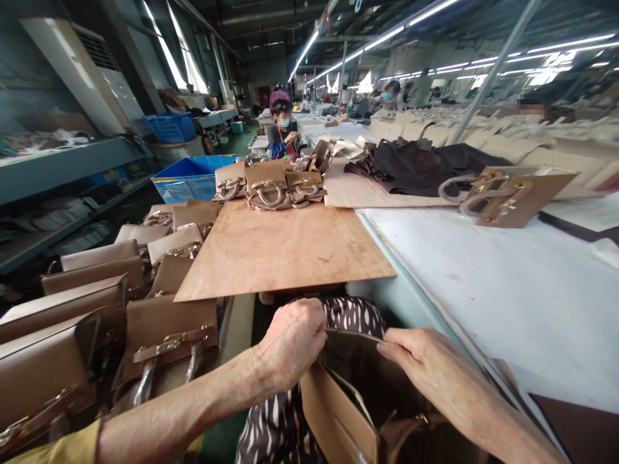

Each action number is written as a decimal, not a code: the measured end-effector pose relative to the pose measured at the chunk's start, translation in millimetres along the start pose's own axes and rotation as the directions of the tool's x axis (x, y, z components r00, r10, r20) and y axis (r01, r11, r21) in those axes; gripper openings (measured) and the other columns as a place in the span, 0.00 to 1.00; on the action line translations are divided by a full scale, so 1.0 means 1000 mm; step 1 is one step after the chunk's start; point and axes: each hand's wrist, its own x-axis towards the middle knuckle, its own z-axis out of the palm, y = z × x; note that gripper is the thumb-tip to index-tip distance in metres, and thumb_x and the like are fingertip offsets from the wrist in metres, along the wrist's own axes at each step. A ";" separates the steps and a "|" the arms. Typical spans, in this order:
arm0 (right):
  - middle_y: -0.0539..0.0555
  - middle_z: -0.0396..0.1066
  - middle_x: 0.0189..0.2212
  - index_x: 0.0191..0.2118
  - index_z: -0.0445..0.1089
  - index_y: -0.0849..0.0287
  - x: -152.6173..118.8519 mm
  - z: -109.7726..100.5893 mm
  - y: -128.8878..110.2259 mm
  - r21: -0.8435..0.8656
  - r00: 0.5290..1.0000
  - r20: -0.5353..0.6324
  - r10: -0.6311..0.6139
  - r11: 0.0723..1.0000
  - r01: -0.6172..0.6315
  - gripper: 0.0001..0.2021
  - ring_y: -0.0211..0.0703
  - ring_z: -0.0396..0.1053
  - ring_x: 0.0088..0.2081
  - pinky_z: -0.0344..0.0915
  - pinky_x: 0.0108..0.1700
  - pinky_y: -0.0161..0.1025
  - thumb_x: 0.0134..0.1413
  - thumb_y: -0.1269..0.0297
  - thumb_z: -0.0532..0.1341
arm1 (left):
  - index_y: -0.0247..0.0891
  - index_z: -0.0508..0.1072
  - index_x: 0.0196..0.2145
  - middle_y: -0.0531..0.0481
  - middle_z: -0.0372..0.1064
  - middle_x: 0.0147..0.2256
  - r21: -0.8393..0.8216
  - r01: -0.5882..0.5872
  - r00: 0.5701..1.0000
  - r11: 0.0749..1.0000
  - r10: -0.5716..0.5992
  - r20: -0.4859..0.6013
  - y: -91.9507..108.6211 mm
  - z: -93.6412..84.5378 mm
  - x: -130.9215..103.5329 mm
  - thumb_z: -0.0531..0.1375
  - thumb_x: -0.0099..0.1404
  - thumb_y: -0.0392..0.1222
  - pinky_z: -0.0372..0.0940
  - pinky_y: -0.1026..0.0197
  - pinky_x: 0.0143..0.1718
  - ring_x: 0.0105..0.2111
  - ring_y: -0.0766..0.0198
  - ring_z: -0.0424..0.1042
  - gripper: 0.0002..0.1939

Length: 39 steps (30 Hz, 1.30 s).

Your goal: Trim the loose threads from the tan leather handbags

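A tan handbag (341,412) rests in the lap with its dark inside showing, mouth open upward. My left hand (297,335) is closed on the left part of the bag's upper edge, knuckles up. On the right part of the same edge, my right hand (423,354) pinches the rim between thumb and fingers. Its lower body runs out of the bottom of the view. Beyond the hands lies a brown board (290,248), with several small tan bags (265,180) at its far edge.
Many finished-looking tan bags (169,335) stack at the left. A white-covered table (507,277) on the right bears a standing bag (520,193) and dark leather sheets (420,164). A blue bin (188,187) stands behind the board. A masked person (283,132) sits farther back.
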 end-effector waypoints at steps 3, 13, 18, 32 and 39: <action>0.47 0.59 0.19 0.20 0.54 0.57 0.001 0.000 0.001 -0.005 1.000 0.004 0.007 1.000 -0.007 0.15 0.37 0.53 0.24 0.45 0.25 0.33 0.57 0.59 0.49 | 0.36 0.58 0.19 0.54 0.61 0.26 0.008 -0.002 1.000 1.000 0.002 0.011 0.000 0.001 0.000 0.52 0.49 0.31 0.51 0.66 0.28 0.28 0.68 0.61 0.05; 0.47 0.59 0.20 0.21 0.57 0.56 0.001 -0.001 -0.004 -0.027 1.000 0.019 0.025 0.999 -0.024 0.15 0.38 0.53 0.24 0.45 0.25 0.33 0.56 0.60 0.49 | 0.36 0.56 0.19 0.54 0.60 0.24 0.027 0.006 1.000 1.000 -0.006 -0.001 -0.005 0.006 0.002 0.50 0.47 0.31 0.49 0.65 0.27 0.26 0.68 0.58 0.05; 0.46 0.57 0.18 0.20 0.54 0.57 0.001 0.001 -0.002 -0.034 1.000 0.001 0.010 0.999 -0.010 0.16 0.37 0.53 0.24 0.45 0.25 0.33 0.56 0.60 0.49 | 0.36 0.54 0.18 0.55 0.58 0.22 0.015 -0.004 1.000 1.000 0.004 -0.013 -0.008 0.007 0.004 0.51 0.47 0.31 0.47 0.65 0.26 0.24 0.68 0.55 0.06; 0.44 0.43 0.19 0.20 0.47 0.57 0.000 -0.008 0.007 0.095 0.993 0.052 -0.101 0.991 0.096 0.16 0.34 0.45 0.23 0.42 0.24 0.33 0.57 0.62 0.48 | 0.36 0.74 0.33 0.53 0.69 0.31 -0.275 -0.147 0.926 0.950 0.230 0.300 -0.014 -0.012 0.021 0.52 0.55 0.31 0.58 0.69 0.36 0.34 0.66 0.67 0.12; 0.43 0.54 0.18 0.23 0.58 0.56 0.001 -0.008 0.008 0.062 0.981 0.026 -0.193 0.980 0.191 0.13 0.34 0.52 0.22 0.46 0.24 0.31 0.59 0.64 0.49 | 0.37 0.75 0.33 0.53 0.70 0.31 -0.266 -0.115 0.942 0.957 0.191 0.278 -0.013 -0.005 0.011 0.53 0.56 0.32 0.58 0.68 0.36 0.33 0.66 0.67 0.12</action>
